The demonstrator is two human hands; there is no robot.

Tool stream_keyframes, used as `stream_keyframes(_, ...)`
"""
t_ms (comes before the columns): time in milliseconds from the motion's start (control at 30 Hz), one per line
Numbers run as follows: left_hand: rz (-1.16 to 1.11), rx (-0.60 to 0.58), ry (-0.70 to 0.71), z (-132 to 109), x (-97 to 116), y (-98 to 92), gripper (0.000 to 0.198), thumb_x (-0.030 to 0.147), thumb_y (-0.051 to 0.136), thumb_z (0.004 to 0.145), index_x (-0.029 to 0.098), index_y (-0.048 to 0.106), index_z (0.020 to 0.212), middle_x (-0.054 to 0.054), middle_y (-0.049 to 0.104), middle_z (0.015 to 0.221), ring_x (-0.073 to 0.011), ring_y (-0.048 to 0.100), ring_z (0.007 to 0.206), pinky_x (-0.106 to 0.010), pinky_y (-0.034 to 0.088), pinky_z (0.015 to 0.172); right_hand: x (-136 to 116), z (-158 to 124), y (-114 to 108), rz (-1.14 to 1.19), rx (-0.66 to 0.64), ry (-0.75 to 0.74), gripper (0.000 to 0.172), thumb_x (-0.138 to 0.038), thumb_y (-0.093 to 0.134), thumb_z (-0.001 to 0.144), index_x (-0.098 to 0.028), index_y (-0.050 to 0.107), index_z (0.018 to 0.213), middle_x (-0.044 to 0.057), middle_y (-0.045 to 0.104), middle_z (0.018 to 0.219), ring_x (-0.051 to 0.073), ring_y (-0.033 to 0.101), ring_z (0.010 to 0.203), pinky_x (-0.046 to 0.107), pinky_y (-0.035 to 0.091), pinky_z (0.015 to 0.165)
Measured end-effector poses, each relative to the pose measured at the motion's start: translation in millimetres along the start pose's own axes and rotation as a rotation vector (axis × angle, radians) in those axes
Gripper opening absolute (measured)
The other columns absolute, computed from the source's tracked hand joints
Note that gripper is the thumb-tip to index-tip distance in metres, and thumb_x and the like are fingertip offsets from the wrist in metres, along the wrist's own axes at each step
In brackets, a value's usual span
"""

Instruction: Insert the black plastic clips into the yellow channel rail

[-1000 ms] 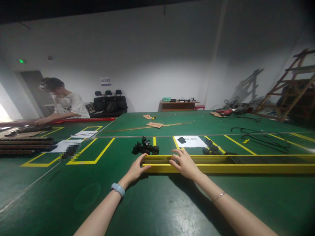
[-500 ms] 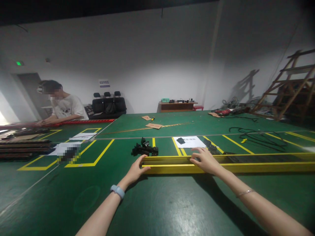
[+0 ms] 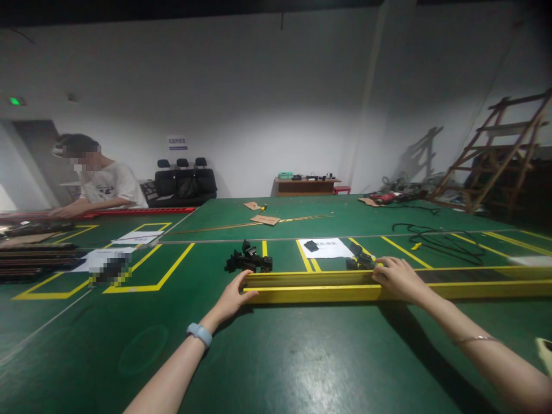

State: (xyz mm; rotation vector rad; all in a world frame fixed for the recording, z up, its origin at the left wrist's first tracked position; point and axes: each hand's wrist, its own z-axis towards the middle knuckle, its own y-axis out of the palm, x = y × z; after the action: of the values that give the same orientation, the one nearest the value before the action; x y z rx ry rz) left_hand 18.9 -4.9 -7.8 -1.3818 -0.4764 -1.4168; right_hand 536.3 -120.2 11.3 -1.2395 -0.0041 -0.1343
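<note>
Head view: black parts point(image 3: 248, 261) lie just beyond the yellow rail point(image 3: 319, 293); your left hand point(image 3: 233, 296) grips its end, your right hand point(image 3: 399, 279) clasps its top.

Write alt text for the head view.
Two hands rest on a long yellow rail lying across a green table: the left hand at its left end, the right hand farther along. Black parts sit just behind the rail; another person works at the far left.
</note>
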Motion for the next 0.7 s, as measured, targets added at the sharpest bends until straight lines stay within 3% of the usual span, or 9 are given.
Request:
stream_keyframes(100, -0.003, -0.003, 0.003, 1, -3, -0.5, 0.064, 0.043, 0.068, 0.073, 0.018, 0.049, 0.129, -0.013, 0.055, 0.134, -0.0269, 0.053, 0.121, -0.039, 0.041, 0.103, 4, 3, 1, 0.121, -0.064, 0.019, 0.032, -0.048, 0.049, 0.079, -0.025, 0.067, 0.093, 0.01, 0.062, 0.115, 0.029, 0.055, 0.106, 0.043, 0.039, 0.092)
stream_keyframes(200, 0.0, 0.002, 0.005, 2, -8, -0.4, 0.065, 0.043, 0.068, 0.073, 0.018, 0.05, 0.129, -0.013, 0.056, 0.133, -0.027, 0.054, 0.121, -0.04, 0.041, 0.103, 15, 6, 2, 0.221, -0.131, 0.134, 0.05, -0.052, 0.053, 0.075, -0.02, 0.058, 0.114, 0.013, 0.065, 0.111, 0.029, 0.059, 0.102, 0.051, 0.032, 0.1)
stream_keyframes(300, -0.001, 0.019, 0.0, 5, -15, 0.0, 0.065, 0.043, 0.07, 0.071, 0.018, 0.051, 0.128, -0.013, 0.057, 0.132, -0.0271, 0.054, 0.121, -0.041, 0.04, 0.104, 23, 11, 1, 0.173, -0.219, 0.149, 0.047, -0.055, 0.052, 0.074, -0.019, 0.064, 0.102, 0.013, 0.068, 0.102, 0.032, 0.06, 0.1, 0.059, 0.019, 0.104)
stream_keyframes(400, -0.017, 0.023, -0.02, 7, -18, -0.6, 0.066, 0.043, 0.072, 0.068, 0.018, 0.052, 0.126, -0.012, 0.058, 0.13, -0.0275, 0.055, 0.12, -0.043, 0.039, 0.105, 24, 16, -3, 0.105, -0.264, 0.091, 0.045, -0.06, 0.049, 0.074, -0.021, 0.069, 0.082, 0.013, 0.069, 0.09, 0.034, 0.059, 0.097, 0.056, 0.028, 0.098)
stream_keyframes(500, -0.017, -0.002, -0.018, 8, -19, -2.7, 0.065, 0.041, 0.072, 0.069, 0.018, 0.052, 0.126, -0.012, 0.058, 0.13, -0.0272, 0.054, 0.12, -0.043, 0.039, 0.105, 26, 17, -4, 0.105, -0.264, 0.061, 0.046, -0.059, 0.048, 0.074, -0.02, 0.071, 0.079, 0.014, 0.068, 0.081, 0.034, 0.059, 0.093, 0.046, 0.041, 0.087)
stream_keyframes(700, 0.0, -0.024, -0.017, 9, -18, -4.7, 0.064, 0.04, 0.071, 0.07, 0.019, 0.052, 0.127, -0.012, 0.058, 0.131, -0.0272, 0.054, 0.12, -0.042, 0.04, 0.104, 50, 8, 3, 0.16, -0.233, 0.035, 0.047, -0.037, 0.047, 0.076, -0.018, 0.068, 0.114, 0.013, 0.066, 0.109, 0.027, 0.058, 0.103, 0.035, 0.042, 0.091)
